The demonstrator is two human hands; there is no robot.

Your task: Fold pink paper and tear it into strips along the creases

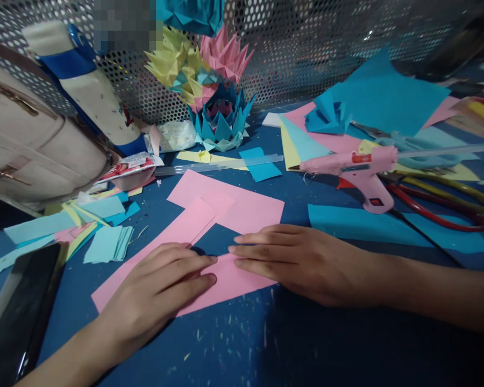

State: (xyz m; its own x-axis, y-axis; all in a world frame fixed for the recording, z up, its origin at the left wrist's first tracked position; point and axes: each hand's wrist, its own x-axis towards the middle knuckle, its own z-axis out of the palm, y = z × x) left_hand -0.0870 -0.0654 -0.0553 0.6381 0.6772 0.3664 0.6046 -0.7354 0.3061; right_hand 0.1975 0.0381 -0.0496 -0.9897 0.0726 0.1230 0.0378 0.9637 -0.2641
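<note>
"What stands behind the desk (pixel 234 357)?"
"A grey metal panel (pixel 276 67), punched with round holes."
"And the desk itself?"
"Dark blue on top, sinking into shadow at the near right."
"The light?"
"Dim, with small glints on the panel's right half."

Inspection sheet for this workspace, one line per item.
Surface: dark-blue tabletop, dotted with small specks.
Job's things: pink paper strip; more pink paper beyond it.
Clutter: black rectangular phone, stacked light-blue paper squares, pink plastic glue gun.
Hands: left hand and right hand open, palm-down on the strip.
Cables: thin black cord at the glue gun's grip, crossing a long blue paper strip.
Surroundings: perforated silver metal panel, yellow, pink and blue folded-paper flowers before it.
</note>
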